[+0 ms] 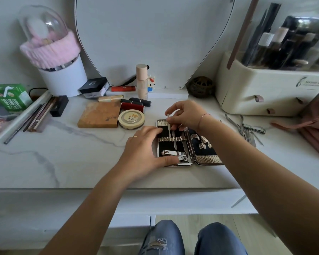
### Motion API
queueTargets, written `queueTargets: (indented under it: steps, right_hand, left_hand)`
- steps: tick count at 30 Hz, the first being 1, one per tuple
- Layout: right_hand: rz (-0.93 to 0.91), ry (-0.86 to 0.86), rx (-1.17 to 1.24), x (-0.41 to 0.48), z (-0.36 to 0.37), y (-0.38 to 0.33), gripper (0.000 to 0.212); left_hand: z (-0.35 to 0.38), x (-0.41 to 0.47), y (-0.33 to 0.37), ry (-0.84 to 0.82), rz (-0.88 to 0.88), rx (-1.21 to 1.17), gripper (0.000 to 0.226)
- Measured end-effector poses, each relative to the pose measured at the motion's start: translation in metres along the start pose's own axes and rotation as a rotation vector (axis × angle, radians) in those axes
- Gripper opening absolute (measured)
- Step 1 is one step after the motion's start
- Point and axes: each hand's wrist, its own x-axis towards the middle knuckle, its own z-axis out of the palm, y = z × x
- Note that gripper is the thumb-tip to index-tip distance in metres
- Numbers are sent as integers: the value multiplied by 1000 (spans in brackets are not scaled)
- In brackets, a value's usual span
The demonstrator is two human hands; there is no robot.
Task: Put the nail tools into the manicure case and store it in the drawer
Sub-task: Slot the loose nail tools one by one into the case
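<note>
And there was the white marble desk, crowded along its far edge. Far right stood the cream organiser, its upper bin packed with upright bottles and tubes. Far left, a white tub wore a pink knitted band and a clear dome; what lay inside was too blurred to name.

Centre stage was the manicure case, lying open flat on the desk near the front edge, both halves facing up. The left half carried a row of elastic loops across its dark lining, and a nail clipper sat crosswise at its near end. The right half showed a few loops of its own, partly hidden by the right forearm.

Off to the right of the case, well apart from it, the loose tools lay in a heap on the desk: nippers, a clipper and some thin picks.

Now the hands! The left grip lay spread over the left edge of the case, fingers fairly straight and pressing down, thumb along the near rim just beside the clipper, curled round nothing.

The right grip hovered over the far end of the left half, thumb and fingertips pinching the top of a thin metal tool. That tool ran down from the pinch, passed under the loop row, and its tip stopped just short of the clipper.
</note>
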Motion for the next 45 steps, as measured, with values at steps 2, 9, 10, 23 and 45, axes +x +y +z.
queueTargets:
  steps: [2,9,10,23,45]
  right_hand:
    - [7,-5,-9,-1,-1,-1,14]
    - [-51,23,-364,-1,-1,-1,19]
    - [-65,10,-408,-2,-2,-2,20]
    - [-166,-80,-735,-37,3,1,32]
    - [-290,-37,-792,-58,2,10,35]
  left_hand:
    - [0,0,1,-3,-1,12,111]
    - [-1,0,2,-15,-8,29,114]
    - [-1,-1,2,-14,-8,30,114]
    - [2,0,-1,7,15,33,109]
    - [2,1,-1,3,0,24,114]
